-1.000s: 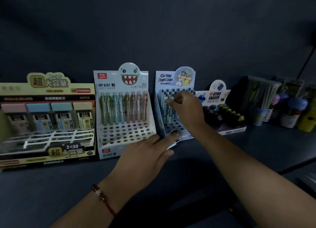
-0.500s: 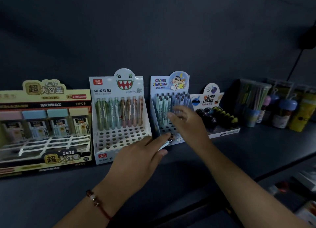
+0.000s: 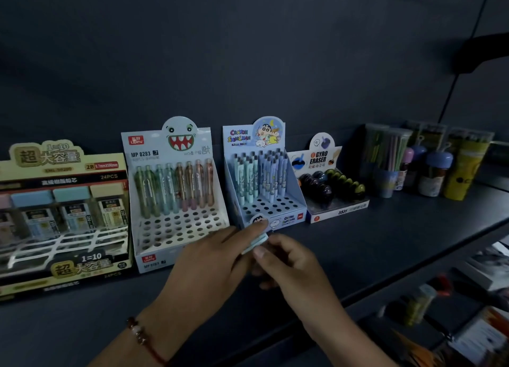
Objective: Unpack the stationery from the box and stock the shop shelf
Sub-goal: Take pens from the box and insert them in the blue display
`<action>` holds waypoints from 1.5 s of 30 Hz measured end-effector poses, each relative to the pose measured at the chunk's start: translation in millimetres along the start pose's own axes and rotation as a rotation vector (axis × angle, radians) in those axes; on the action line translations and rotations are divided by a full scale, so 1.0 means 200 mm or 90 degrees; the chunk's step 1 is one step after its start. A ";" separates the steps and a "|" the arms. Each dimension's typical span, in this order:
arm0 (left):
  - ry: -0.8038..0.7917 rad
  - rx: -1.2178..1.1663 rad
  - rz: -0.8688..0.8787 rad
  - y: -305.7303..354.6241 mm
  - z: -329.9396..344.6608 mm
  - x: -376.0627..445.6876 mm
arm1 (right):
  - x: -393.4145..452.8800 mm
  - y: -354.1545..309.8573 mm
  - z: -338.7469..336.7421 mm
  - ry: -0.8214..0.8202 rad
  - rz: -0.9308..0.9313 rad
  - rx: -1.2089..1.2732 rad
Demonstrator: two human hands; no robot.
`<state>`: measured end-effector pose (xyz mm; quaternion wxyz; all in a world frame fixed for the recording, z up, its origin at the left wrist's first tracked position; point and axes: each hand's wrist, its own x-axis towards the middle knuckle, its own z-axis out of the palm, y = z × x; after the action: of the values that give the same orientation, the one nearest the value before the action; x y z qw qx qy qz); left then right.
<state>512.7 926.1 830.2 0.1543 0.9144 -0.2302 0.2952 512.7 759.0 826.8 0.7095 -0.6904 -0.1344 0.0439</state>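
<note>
A blue Crayon Shinchan display box (image 3: pixel 289 207) stands on the dark shelf (image 3: pixel 385 242), with several pale pens upright in its back rows and bare holes in front. Just before that box my left hand (image 3: pixel 214 264) holds a pale blue-white pen (image 3: pixel 256 242) between its fingers. My right hand (image 3: pixel 292 267) meets it there, thumb and fingers curled at the same pen's lower end. How many pens the left hand holds is hidden by the fingers.
Left of the blue box is a white shark-face pen box (image 3: pixel 176 201) with one row of pens, then a yellow pencil-lead display (image 3: pixel 63 215). To the right are a Gyro Eraser tray (image 3: pixel 333 193), tubes of pencils (image 3: pixel 385 157) and small bottles (image 3: pixel 432 173). Lower shelf goods (image 3: pixel 468 311) show at bottom right.
My right hand has drawn back from the pens in the blue box and come down to the pen in my left hand. My left hand has barely moved.
</note>
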 end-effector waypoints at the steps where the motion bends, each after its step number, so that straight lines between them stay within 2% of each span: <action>1: -0.005 -0.004 0.011 0.00 0.01 0.00 | 0.00 0.00 0.00 0.004 -0.006 -0.003; 9: -0.032 -0.050 0.020 0.05 -0.03 -0.01 | 0.02 -0.01 -0.07 0.014 -0.022 0.041; 16: 0.043 -0.016 -0.012 0.05 -0.02 0.00 | 0.10 -0.11 -0.19 0.108 -0.072 0.093; 25: 0.073 0.037 0.018 0.02 -0.01 0.02 | 0.39 -0.36 -0.29 0.172 -0.239 -0.088; 30: 0.077 0.038 0.027 -0.02 0.01 0.01 | 0.58 -0.36 -0.27 0.162 -0.317 -0.190; 36: 0.075 0.043 0.016 -0.03 0.00 0.02 | 0.78 -0.27 -0.27 0.144 -0.346 -0.327; 45: 0.068 0.043 -0.007 -0.03 0.00 0.02 | 0.87 -0.23 -0.26 0.112 -0.352 -0.421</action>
<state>518.4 930.3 832.1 0.1369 0.9033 -0.2068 0.3500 687.0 750.4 894.9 0.4444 -0.8195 -0.2601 -0.2516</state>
